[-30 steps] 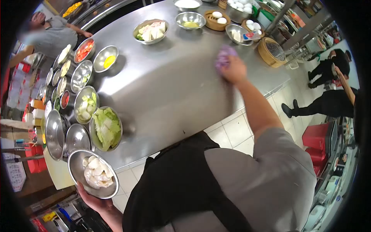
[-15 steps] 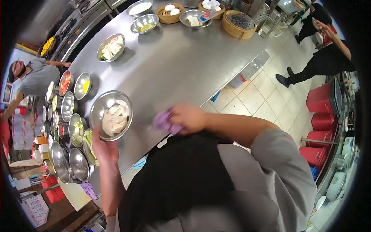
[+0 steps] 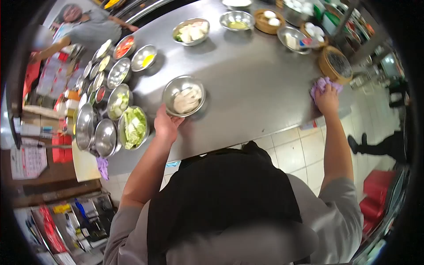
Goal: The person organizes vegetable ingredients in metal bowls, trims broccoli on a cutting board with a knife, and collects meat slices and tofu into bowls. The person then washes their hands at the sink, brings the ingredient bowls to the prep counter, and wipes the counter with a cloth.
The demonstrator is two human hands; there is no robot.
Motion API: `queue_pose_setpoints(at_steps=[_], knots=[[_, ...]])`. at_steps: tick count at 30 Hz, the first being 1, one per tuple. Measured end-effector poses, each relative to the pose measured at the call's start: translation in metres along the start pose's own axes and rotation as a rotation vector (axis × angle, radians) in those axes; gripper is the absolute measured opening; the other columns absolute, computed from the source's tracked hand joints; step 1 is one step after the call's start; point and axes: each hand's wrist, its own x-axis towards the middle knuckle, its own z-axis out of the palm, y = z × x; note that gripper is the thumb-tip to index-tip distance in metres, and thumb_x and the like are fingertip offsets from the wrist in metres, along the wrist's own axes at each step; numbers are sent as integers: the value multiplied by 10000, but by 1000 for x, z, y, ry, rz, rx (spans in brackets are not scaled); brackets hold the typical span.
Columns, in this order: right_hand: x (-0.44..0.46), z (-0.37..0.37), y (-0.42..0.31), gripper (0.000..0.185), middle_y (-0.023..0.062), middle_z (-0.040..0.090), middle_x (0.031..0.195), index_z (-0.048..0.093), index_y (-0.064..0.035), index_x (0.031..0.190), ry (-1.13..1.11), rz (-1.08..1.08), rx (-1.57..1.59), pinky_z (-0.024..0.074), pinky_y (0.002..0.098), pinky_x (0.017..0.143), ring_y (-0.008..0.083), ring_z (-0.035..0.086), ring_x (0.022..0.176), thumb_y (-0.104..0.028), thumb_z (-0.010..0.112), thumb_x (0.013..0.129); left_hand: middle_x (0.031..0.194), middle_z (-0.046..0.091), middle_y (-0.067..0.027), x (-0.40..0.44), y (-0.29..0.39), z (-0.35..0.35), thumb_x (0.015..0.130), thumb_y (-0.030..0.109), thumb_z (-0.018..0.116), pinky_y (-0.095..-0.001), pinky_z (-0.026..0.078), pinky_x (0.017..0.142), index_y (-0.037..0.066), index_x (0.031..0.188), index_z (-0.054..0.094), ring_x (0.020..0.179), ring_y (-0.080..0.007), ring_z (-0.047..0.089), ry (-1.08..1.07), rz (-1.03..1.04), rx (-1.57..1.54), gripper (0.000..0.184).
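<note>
My left hand (image 3: pixel 167 125) grips the near left rim of a steel bowl (image 3: pixel 166 93) holding pale, whitish pieces of food (image 3: pixel 187 100). The bowl is over the steel table (image 3: pixel 247 84); whether its base touches the surface cannot be told. At the table's right end, my right hand (image 3: pixel 327 98) is closed on a purple cloth (image 3: pixel 321 84), pressed down just in front of a round bamboo steamer (image 3: pixel 329 70). Left of my left hand stands a bowl of leafy greens (image 3: pixel 134 127).
Many steel bowls line the left side, among them an empty one (image 3: pixel 105 138). Bowls and a bamboo basket with eggs (image 3: pixel 268 21) stand along the far edge. A co-worker (image 3: pixel 95 28) is at the far left; another person's legs (image 3: pixel 380 148) show at right.
My left hand has brought the bowl of pale food from the near left corner in over the table. The right hand swept the cloth towards me, then out to the right end.
</note>
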Motion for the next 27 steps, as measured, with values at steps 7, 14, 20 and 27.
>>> queue_pose_setpoints(at_steps=[7, 14, 20, 27], knots=[[41, 22, -7, 493, 274, 596, 1217, 588, -15, 1165, 39, -224, 80, 475, 499, 936, 436, 578, 1106, -388, 610, 842, 1183, 631, -180, -67, 14, -42, 1002, 361, 486, -386, 530, 818, 44, 1349, 450, 993, -257, 650, -245, -169, 203, 471], [16, -37, -128, 558, 260, 656, 1119, 589, -4, 1213, -399, -386, 9, 491, 479, 915, 403, 638, 1021, -400, 620, 823, 1104, 659, -134, -112, 21, -106, 983, 329, 519, -314, 518, 760, 30, 1287, 521, 919, -202, 655, -49, -24, 264, 426], [-90, -38, -264, 436, 201, 657, 1030, 617, -33, 1064, -306, -819, 331, 498, 474, 865, 380, 631, 958, -313, 725, 748, 867, 666, -70, -101, 32, -192, 962, 310, 537, -260, 456, 609, 57, 1107, 626, 705, -136, 613, 315, 216, 134, 304], [-173, -50, -387, 396, 184, 646, 991, 617, -32, 976, -215, -914, 372, 505, 455, 825, 383, 612, 921, -331, 720, 736, 763, 637, -25, -67, 63, -347, 983, 298, 528, -215, 395, 540, 47, 1038, 658, 625, -82, 558, 513, 458, 127, 288]])
